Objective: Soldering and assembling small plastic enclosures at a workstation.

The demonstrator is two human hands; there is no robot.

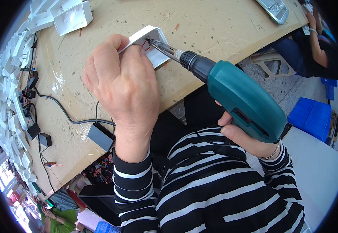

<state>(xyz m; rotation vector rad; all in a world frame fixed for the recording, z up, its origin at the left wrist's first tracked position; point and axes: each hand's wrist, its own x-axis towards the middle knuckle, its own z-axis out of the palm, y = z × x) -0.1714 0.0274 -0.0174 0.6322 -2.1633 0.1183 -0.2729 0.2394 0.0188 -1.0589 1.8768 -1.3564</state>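
My left hand (124, 79) is closed on a small white plastic box (159, 58), its open side tilted toward me above the table. Some of its fingertips are inside the box, near thin red wires (145, 45). From the right, my right hand (250, 141) grips a teal and black soldering gun (246, 99) by its body. The dark metal tip reaches into the box beside the wires and the left fingertips. What the tip touches is too small to make out. Most of my right fingers are hidden behind the tool.
White plastic housings (6, 93) are piled along the table's left side, with more open boxes (72, 17) at the far left. Black adapters (101, 136) and cables lie on the tabletop (76, 70). A metal tray (275, 11) is at the far right, near a seated person (312, 54).
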